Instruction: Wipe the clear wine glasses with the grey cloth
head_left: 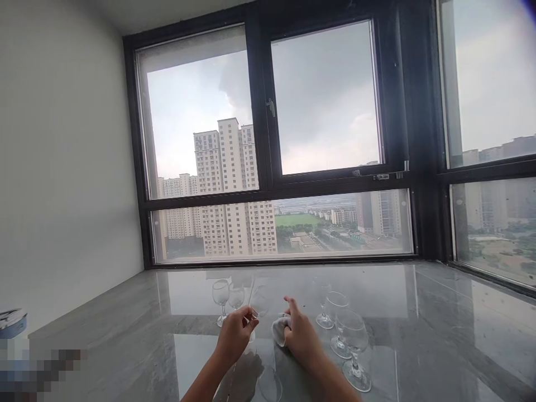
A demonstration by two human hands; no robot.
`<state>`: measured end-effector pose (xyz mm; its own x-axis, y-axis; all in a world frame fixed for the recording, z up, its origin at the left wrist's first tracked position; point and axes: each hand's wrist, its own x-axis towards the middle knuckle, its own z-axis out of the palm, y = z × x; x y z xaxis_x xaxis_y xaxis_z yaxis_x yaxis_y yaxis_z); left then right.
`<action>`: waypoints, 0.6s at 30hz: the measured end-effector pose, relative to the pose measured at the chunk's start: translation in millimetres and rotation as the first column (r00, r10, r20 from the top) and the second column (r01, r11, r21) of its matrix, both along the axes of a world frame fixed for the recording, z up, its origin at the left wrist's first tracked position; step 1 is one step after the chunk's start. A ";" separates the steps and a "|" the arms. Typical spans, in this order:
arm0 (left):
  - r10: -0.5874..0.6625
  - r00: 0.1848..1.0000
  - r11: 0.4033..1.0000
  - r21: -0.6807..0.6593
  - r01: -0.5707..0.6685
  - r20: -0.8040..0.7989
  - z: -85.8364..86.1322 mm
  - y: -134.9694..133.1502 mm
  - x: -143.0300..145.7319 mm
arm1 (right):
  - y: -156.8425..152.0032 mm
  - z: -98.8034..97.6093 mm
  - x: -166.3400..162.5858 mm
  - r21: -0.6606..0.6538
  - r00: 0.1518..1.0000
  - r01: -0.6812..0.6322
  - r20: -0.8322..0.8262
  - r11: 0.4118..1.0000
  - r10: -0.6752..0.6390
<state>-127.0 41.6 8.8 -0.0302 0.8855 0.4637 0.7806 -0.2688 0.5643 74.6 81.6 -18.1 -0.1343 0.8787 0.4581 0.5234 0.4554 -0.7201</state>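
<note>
My left hand (238, 330) pinches a clear wine glass (260, 300) low on its bowl or at the stem; the fingers partly cover it. In my right hand (299, 333) a crumpled white cloth (280, 330) is gripped, with the index finger stretched forward. The cloth is just right of the glass, apart from it. Left of my left hand stand two more stemmed glasses, a front one (220, 293) and one beside it (237, 295). To the right of my right hand are three upright glasses: a near one (354, 333), a middle one (337, 304) and a far one (323, 319).
Everything stands on a glossy grey tiled ledge (125, 340) that mirrors the window. A round faint outline below my hands may be a reflection. Dark window frames (263, 195) border the back and right; a white wall (71, 156) is on the left, with a bucket (12, 324) nearby.
</note>
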 end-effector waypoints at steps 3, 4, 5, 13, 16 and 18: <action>-0.017 0.999 1.000 -0.016 0.018 0.039 -4.8 3.3 -1.8 | -6.4 -0.9 -0.5 -0.020 0.988 0.038 0.149 0.999 -0.034; -0.024 0.998 0.999 -0.027 0.025 0.053 -7.0 4.9 -2.3 | -8.9 -1.0 -0.8 -0.025 0.980 0.059 0.191 0.998 -0.053; -0.030 0.997 0.999 -0.037 0.033 0.072 -9.4 6.6 -2.7 | -11.2 -1.0 -0.9 -0.030 0.971 0.080 0.230 0.996 -0.071; -0.054 0.981 0.990 -0.116 0.076 0.185 -23.3 16.6 1.1 | -19.9 10.2 -1.5 0.052 0.938 0.249 0.235 0.967 -0.254; -0.059 0.970 0.990 -0.114 0.088 0.234 -26.6 16.5 4.3 | -23.1 21.1 -4.5 0.170 0.938 0.329 0.058 0.929 -0.342; -0.062 0.961 0.990 -0.106 0.094 0.269 -28.1 17.8 7.9 | -25.0 26.8 -6.9 0.259 0.936 0.351 -0.063 0.900 -0.347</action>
